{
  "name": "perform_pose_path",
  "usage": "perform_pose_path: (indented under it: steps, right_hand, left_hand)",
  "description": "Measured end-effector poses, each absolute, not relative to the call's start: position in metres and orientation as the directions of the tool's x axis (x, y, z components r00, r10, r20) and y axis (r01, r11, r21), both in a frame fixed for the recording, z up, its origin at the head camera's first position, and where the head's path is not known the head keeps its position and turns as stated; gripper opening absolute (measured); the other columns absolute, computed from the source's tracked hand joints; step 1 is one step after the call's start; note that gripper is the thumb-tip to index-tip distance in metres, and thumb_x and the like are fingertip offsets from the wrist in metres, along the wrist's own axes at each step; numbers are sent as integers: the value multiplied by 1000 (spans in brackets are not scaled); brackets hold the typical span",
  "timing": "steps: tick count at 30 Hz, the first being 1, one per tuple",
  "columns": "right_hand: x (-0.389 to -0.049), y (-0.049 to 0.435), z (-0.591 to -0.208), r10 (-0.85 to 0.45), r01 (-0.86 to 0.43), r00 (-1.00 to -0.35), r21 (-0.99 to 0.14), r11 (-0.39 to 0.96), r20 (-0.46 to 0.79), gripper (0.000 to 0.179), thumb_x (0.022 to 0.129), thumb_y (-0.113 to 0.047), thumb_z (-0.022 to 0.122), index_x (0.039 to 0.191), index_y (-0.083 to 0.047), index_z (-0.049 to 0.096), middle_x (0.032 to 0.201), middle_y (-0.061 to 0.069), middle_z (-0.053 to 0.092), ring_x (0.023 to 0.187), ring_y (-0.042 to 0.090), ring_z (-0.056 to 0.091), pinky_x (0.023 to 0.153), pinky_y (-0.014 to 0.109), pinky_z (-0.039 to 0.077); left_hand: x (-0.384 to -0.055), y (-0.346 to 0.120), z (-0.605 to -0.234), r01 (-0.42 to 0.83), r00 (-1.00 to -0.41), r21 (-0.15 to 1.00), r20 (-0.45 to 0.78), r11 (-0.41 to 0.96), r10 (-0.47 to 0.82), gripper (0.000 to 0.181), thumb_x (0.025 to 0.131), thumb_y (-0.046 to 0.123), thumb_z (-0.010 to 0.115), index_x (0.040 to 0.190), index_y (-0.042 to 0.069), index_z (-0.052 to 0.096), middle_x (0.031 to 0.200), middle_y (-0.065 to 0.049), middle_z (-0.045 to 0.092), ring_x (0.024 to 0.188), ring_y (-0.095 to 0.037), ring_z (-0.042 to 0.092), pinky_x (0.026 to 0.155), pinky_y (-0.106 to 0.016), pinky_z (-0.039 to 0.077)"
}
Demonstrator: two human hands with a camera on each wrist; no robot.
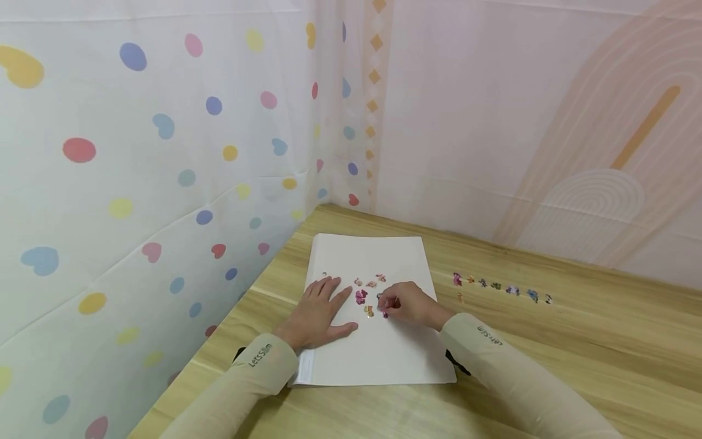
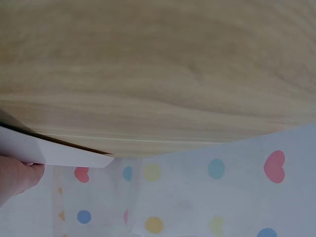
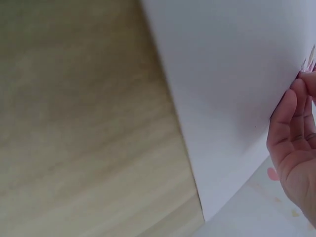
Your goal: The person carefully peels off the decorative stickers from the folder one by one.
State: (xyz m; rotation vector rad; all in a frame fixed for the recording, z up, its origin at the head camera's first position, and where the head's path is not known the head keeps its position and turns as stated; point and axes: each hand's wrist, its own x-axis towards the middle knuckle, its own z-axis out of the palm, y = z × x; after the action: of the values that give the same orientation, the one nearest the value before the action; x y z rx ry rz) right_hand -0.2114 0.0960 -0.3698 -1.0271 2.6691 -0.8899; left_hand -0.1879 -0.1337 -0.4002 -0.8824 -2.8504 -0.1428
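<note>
A white flat pad or folder (image 1: 384, 353) lies on the wooden table, with several small shiny colourful pieces on it, among them a magenta piece (image 1: 361, 296) and an orange-gold piece (image 1: 369, 311). My left hand (image 1: 315, 317) rests on the pad's left side, fingers spread, to the left of these pieces. Over the right of the group, the thumb and fingers of my right hand (image 1: 408, 303) pinch a small shiny piece close to the white surface; the fingertips partly hide it. Pale pink bits (image 3: 309, 61) show at those fingertips in the right wrist view.
Right of the pad, a row of small colourful pieces (image 1: 512, 291) lies on the wooden table (image 1: 548, 341), with a small orange piece (image 1: 460, 297) just below the row. A dotted curtain (image 1: 164, 183) borders the table's left edge; a pink patterned curtain (image 1: 466, 122) hangs behind.
</note>
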Motion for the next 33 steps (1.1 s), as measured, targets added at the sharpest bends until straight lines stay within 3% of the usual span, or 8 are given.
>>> perform_pose_path:
  steps: [6, 21, 33]
  right_hand:
    - [-212, 98, -369, -677, -612, -729, -536, 582, 97, 13, 75, 5, 62, 69, -7, 61, 67, -5, 54, 63, 5, 43, 57, 17, 40]
    - [-203, 97, -367, -645, -601, -760, -469, 647, 84, 13, 76, 2, 63, 71, -9, 60, 68, -5, 55, 63, 8, 46, 58, 19, 42]
    - [-210, 126, -361, -546, -465, -832, -660, 590, 98, 6, 79, -1, 62, 77, -5, 58, 74, -1, 56, 65, 10, 47, 56, 20, 42]
  left_hand:
    - [-189, -133, -400, 567, -815, 39, 167, 823, 554, 71, 82, 61, 41, 134, 12, 40, 135, -16, 32, 124, -32, 26, 102, -46, 17]
    - [-189, -133, -400, 566, -815, 52, 185, 822, 549, 71, 81, 60, 43, 132, 11, 42, 134, -16, 34, 124, -32, 27, 102, -47, 18]
    - [-188, -132, -400, 555, -826, 67, 164, 829, 540, 71, 81, 60, 42, 133, 12, 41, 135, -15, 33, 125, -32, 25, 103, -46, 16]
